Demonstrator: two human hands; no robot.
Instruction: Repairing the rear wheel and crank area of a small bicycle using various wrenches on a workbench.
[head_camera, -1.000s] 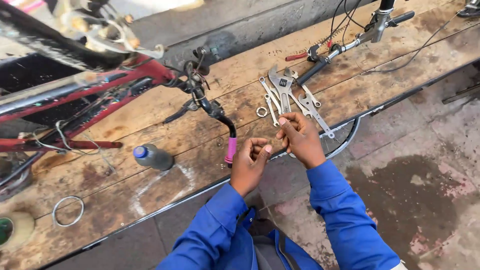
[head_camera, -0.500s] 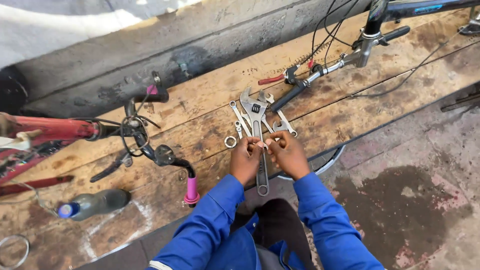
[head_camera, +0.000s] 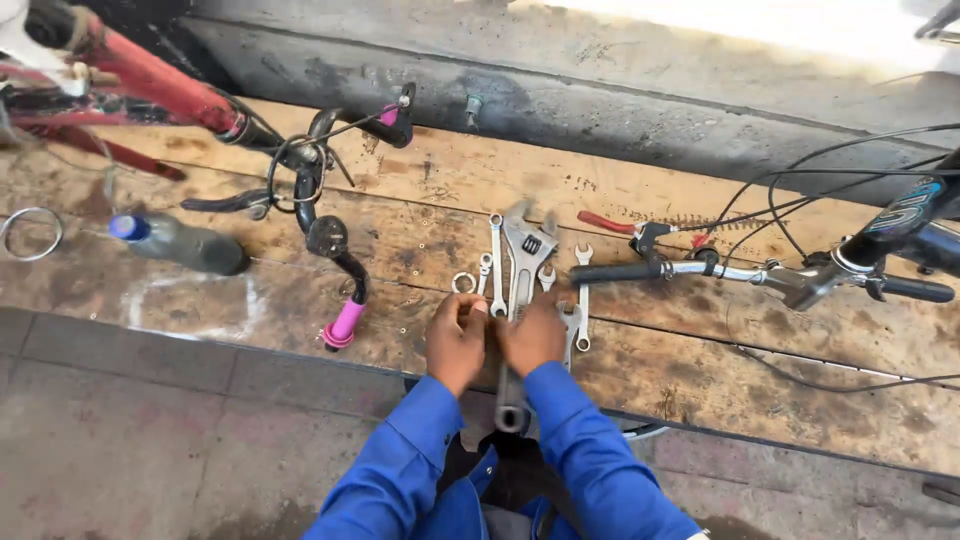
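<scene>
Adjustable wrench (head_camera: 522, 290) lower centre on plank bench (head_camera: 700, 350), among spanners (head_camera: 496, 262). Left hand (head_camera: 455, 340), right hand (head_camera: 535, 335) curled together over handle; contents unclear. Step: fingertip fiddling.

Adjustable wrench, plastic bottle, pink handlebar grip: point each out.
adjustable wrench (head_camera: 527, 250), head view, on its jaw end.
plastic bottle (head_camera: 185, 244), head view, on its body.
pink handlebar grip (head_camera: 345, 322), head view, mid-grip.

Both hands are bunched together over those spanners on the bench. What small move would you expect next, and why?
Probably the left hand and right hand will part, so that whatever small piece they pinch between them comes into sight. They press together over the big adjustable wrench, whose handle runs under them toward the person; the piece itself is hidden.
</scene>
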